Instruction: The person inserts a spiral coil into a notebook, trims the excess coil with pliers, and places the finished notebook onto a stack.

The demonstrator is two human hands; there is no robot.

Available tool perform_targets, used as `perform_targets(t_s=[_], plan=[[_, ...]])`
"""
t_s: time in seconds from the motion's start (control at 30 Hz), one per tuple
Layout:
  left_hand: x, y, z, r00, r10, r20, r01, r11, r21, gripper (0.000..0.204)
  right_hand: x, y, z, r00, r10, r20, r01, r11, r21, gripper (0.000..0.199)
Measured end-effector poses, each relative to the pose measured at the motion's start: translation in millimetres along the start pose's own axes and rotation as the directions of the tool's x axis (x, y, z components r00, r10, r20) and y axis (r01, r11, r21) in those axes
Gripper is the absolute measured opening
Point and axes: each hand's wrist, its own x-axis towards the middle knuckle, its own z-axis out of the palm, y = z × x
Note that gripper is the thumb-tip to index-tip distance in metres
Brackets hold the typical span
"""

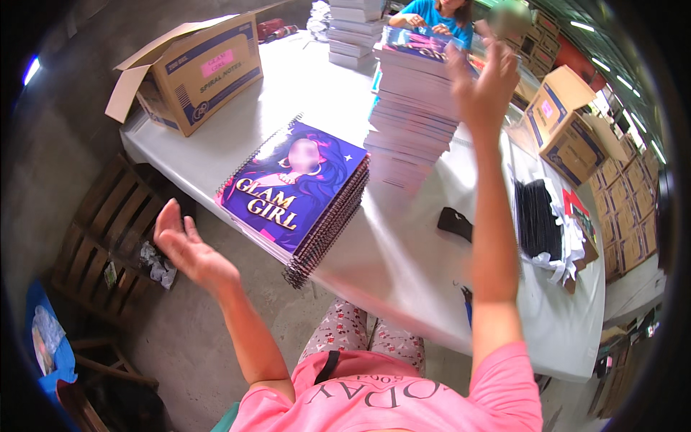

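A short stack of spiral notebooks (pixel 295 191) lies near the table's front left edge. Its purple covers show a long-haired figure, and black coils run along two opposite sides of the stack. My left hand (pixel 194 248) is held in the air left of these notebooks, off the table edge, fingers stretched and nothing in it. Farther back rises a tall stack of unbound notebook blocks (pixel 414 108) with a purple cover on top. Beside its upper right side is my right hand (pixel 486 83), raised and slightly blurred, fingers apart; whether it touches the stack is unclear.
An open carton (pixel 198 75) stands at the table's left. Another paper stack (pixel 355 32) is at the back, near a person in a blue shirt (pixel 439 18). On the right are a black object (pixel 455 223), a dark pile (pixel 538 219) and an open carton (pixel 568 133).
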Motion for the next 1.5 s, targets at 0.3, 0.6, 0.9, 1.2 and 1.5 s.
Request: perform_targets(t_s=[0.3, 0.6, 0.9, 1.2, 1.5], plan=[[-52.6, 82.6, 21.8, 0.874, 0.414, 0.254, -0.378, 0.908, -0.179, 0.034, 72.8, 104.3, -1.9, 0.281, 0.502, 0.818, -0.710, 0.682, -0.174, 0.056], [-116.7, 90.6, 90.3, 0.702, -0.032, 0.711, 0.288, 0.926, -0.242, 0.063, -18.4, 47.0, -130.5, 0.814, 0.353, 0.461, -0.562, 0.678, 0.474, 0.040], [-126.9, 61.9, 110.2, 0.392, -0.188, 0.901, 0.204, 0.972, 0.115, 0.008, -167.1, 93.1, -217.1, 0.452, 0.425, 0.784, -0.865, 0.423, 0.269, 0.031], [-164.1, 53.0, 122.0, 0.062, 0.197, 0.978, -0.712, 0.696, -0.095, 0.025, -231.8, 157.0, -196.2, 0.600, 0.561, 0.571, -0.101, 0.761, -0.641, 0.021], [-177.8, 19.1, 128.3, 0.210, 0.609, 0.765, -0.750, 0.603, -0.274, 0.033, -129.3, 108.5, -250.7, 0.643, 0.397, 0.655, -0.427, 0.896, -0.124, 0.036]])
